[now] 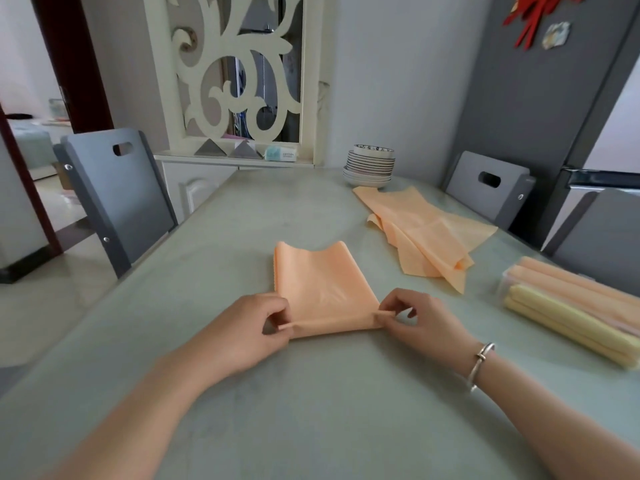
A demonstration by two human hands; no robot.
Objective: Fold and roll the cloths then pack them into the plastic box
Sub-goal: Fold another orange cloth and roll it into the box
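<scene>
A folded orange cloth (320, 282) lies flat in the middle of the table, its near edge turned into a thin roll. My left hand (256, 327) pinches the left end of that roll. My right hand (412, 317) pinches the right end. A loose pile of orange cloths (426, 230) lies further back on the right. At the right edge stands the clear plastic box (504, 285), holding rolled orange cloths (568, 289) and rolled yellow cloths (568, 323).
A stack of plates and bowls (369, 166) stands at the far end of the pale green table (311, 393). Grey chairs stand at the left (117, 192) and right (488, 185). A grey fridge (554, 98) rises at the far right.
</scene>
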